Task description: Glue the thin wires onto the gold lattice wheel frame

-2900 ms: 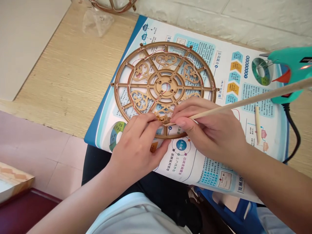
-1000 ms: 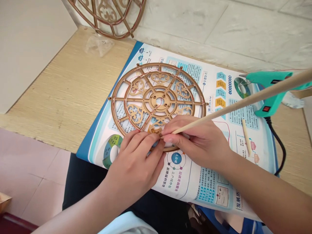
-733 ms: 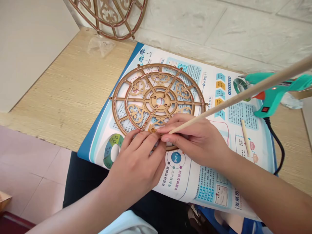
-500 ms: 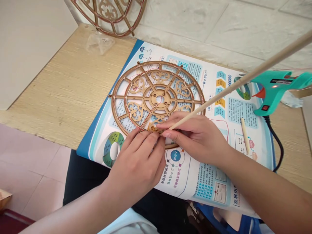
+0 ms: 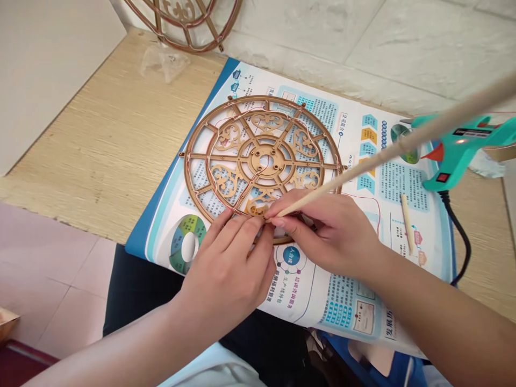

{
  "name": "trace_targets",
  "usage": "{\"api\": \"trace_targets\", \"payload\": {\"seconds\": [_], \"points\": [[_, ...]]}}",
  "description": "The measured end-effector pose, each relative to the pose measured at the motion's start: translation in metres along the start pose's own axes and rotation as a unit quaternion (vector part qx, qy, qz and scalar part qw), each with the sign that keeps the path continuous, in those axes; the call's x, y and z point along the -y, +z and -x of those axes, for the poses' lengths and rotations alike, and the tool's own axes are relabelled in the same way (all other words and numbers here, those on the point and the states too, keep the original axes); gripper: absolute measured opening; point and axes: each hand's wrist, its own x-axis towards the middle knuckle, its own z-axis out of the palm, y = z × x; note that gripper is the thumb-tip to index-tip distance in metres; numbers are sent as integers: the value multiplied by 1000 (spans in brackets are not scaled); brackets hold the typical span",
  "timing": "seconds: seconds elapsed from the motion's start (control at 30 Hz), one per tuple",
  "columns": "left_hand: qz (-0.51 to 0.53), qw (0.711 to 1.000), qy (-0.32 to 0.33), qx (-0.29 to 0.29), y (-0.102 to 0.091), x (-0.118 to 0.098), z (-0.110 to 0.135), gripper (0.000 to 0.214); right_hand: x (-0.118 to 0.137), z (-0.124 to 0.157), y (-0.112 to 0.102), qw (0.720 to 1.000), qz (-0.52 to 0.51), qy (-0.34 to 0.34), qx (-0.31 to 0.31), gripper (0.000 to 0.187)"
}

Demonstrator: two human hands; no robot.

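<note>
A round golden openwork frame (image 5: pixel 226 156) with thin red and white wire run along its spokes lies on a printed poster (image 5: pixel 355 290). My right hand (image 5: pixel 330 234) pinches a long wooden stick (image 5: pixel 387 153), its tip pressed on the frame's near rim. My left hand (image 5: pixel 228 269) has its fingers bent down onto the same spot of the rim, touching the wire beside the stick's tip. What lies under the fingertips is hidden.
A teal glue gun (image 5: pixel 459 148) with a black cord (image 5: pixel 463 242) stands at the right on the wooden table (image 5: pixel 100 140). A short wooden stick (image 5: pixel 406 223) lies on the poster. A second golden frame (image 5: pixel 181 21) leans on the white brick wall; a clear plastic bag (image 5: pixel 163 56) lies below it.
Both hands stay at the frame's near rim. The stick's far end has swung up and down a little. My view has shifted slightly, so the frame sits a bit higher.
</note>
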Motion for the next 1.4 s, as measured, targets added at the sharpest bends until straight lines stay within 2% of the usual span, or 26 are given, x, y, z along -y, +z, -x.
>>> {"api": "trace_targets", "payload": {"seconds": [0.3,0.47,0.77,1.0,1.4], "points": [[30,999,-12,15,-2,3,0,31,4,2,0,1000,8,8,11,21],[26,1000,-12,-7,-1,4,1,28,4,3,1,999,0,18,27,21],[40,999,0,-6,-1,8,3,25,5,3,5,1000,14,16,-18,18],[36,999,4,-25,1,8,4,24,1,12,9,996,-38,76,-30,23],[29,999,8,-44,3,8,8,25,-1,12,6,999,-11,39,-14,21]]}}
